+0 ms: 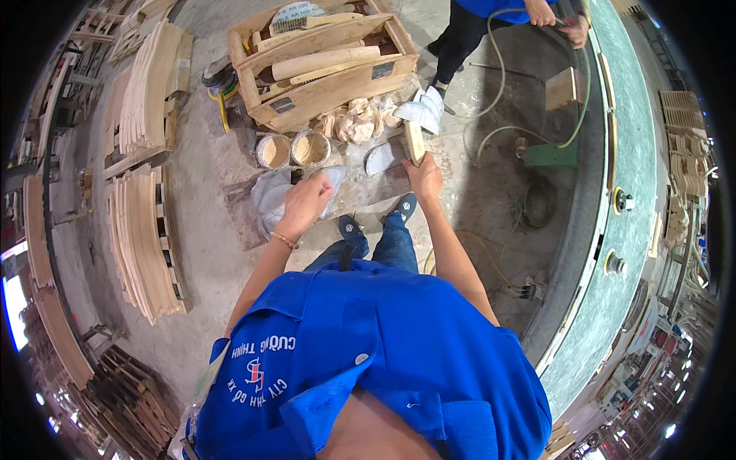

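My right hand point(425, 178) is closed round the near end of a pale wooden strip point(415, 144), held out ahead of me. Its far end meets or overlaps some folded grey-white sheets point(422, 111); whether they are joined to it I cannot tell. Another rounded grey sheet point(379, 159) lies just left of that hand. My left hand point(307, 201) has its fingers curled in over a heap of grey sheets point(268, 201). What those fingers grip, if anything, is hidden. Beyond are two tubs point(273, 151) of tan filling and crumpled tan scraps point(356, 121).
A wooden crate point(326, 88) holding wooden pieces and a brush stands ahead, with a power tool point(221, 77) beside it. Stacked boards point(142, 238) line the left. A long green-topped bench point(613, 307) runs along the right. Another person point(487, 9) handles a hose at the far right.
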### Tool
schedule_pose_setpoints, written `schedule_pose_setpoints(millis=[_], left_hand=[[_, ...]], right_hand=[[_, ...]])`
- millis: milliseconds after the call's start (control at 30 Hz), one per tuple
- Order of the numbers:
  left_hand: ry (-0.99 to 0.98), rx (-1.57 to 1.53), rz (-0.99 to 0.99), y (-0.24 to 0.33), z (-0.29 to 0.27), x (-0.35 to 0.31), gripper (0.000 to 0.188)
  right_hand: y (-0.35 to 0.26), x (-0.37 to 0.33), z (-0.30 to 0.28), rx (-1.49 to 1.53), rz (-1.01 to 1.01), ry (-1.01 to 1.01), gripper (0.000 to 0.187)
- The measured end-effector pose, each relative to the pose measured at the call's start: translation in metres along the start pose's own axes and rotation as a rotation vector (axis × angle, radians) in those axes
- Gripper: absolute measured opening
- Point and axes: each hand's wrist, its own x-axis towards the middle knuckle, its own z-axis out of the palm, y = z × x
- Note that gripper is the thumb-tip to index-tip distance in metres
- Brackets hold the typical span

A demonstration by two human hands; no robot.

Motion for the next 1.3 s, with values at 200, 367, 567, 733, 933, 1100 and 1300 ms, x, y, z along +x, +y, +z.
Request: schedule_pose_setpoints(millis=[200, 367, 567, 733, 933, 1100, 1300], left_hand=[[-0.013, -0.151, 0.156, 0.035, 0.026, 0.042, 0.016], [0.107, -0.086, 0.361, 0.056, 0.034, 0.062, 0.024], [-0.182, -0.169, 0.332, 0.063, 0.038, 0.094, 0.020], [-0.537, -0.649, -0.022, 0.055, 0.060, 0.102, 0.020], [-0.292, -0.768, -0.336, 0.052, 0.098, 0.105, 0.019], [-0.364, -0.282, -0.212, 0.043, 0.102, 0.119, 0.018], [-0.434, -0.019, -0.026, 0.065, 0.099, 0.137, 0.008]], right_hand=[[0.029, 0.012, 0.000, 0.379, 0.014, -0.022, 0.029], [0.021, -0.023, -0.039, 0.893, 0.134, -0.438, 0.019], [0.025, -0.025, -0.077, 0.993, 0.086, -0.633, 0.026], [0.029, -0.015, -0.073, 0.884, 0.063, -0.423, 0.025], [0.045, -0.035, -0.031, 0.345, -0.351, 0.127, 0.047], [0.041, -0.088, -0.005, -0.126, -0.352, -0.034, 0.053], [0.026, -0.035, 0.006, -0.201, -0.444, 0.124, 0.058]])
